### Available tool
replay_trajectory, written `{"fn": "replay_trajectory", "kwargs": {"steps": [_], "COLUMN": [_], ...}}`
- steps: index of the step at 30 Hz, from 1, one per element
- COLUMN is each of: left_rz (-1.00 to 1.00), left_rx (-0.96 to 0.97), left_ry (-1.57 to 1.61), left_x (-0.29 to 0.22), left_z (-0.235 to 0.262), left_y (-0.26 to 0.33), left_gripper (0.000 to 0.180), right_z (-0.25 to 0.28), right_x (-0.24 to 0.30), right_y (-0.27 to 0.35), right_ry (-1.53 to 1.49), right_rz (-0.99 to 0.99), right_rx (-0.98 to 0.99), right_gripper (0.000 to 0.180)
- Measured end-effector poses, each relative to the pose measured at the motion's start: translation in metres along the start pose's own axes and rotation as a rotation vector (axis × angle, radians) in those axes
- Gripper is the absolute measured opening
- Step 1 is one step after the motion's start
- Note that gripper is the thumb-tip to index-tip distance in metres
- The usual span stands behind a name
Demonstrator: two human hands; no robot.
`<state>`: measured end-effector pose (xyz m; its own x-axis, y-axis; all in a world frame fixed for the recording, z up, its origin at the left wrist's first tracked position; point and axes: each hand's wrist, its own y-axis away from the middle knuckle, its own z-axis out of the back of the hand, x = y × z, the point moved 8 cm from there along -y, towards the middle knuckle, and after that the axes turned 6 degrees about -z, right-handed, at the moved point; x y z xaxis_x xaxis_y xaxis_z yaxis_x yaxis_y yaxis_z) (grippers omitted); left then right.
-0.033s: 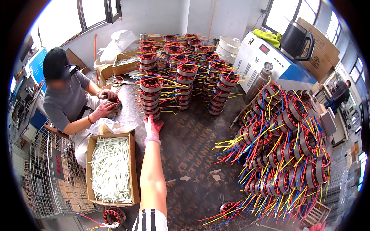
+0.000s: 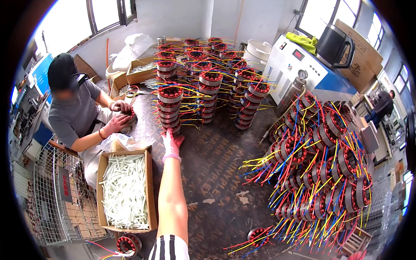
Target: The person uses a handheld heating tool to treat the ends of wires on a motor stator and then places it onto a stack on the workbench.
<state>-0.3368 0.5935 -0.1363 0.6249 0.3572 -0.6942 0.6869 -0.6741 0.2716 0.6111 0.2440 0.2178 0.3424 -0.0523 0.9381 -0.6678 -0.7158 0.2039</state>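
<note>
On the dark tabletop (image 2: 216,173) in the head view, our left hand (image 2: 172,145) rests against the foot of the front-left stack of wired rings (image 2: 169,99); whether it grasps them, we cannot tell. Our right hand (image 2: 358,255) barely shows at the lower right edge, its grip unreadable. The rings probably sit in columns to save room.

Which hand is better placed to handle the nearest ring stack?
Likely the left hand: its fingers are at the base of the nearest ring stack; the right hand barely shows, lower right.
</note>
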Motion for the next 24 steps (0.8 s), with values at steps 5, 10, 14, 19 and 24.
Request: {"fn": "replay_trajectory", "kwargs": {"steps": [5,10,14,19,24], "left_rz": [-0.075,-0.120,-0.019,-0.109,-0.240], "left_rx": [0.004,-0.013,-0.003,0.109,0.357], "left_ry": [-0.012,-0.011,0.013,-0.232,-0.748], "left_x": [-0.005,-0.010,-0.017,-0.015,-0.035], "left_z": [-0.007,-0.007,0.006,-0.019,-0.039], "left_y": [-0.002,0.008,0.031,0.153,0.328], "left_gripper": [0.067,0.083,0.060,0.044,0.035], "right_z": [0.004,0.038,0.057,0.071,0.060], "right_x": [0.003,0.001,-0.009,-0.033,-0.059], "right_y": [0.001,-0.014,-0.004,-0.019,-0.043], "right_ry": [0.014,-0.084,0.079,-0.189,-0.290], "right_rz": [-0.011,-0.087,0.014,0.188,0.063], "right_rx": [-0.039,0.162,-0.327,-0.265,0.258], "right_gripper": [0.034,0.035,0.035,0.047,0.048]}}
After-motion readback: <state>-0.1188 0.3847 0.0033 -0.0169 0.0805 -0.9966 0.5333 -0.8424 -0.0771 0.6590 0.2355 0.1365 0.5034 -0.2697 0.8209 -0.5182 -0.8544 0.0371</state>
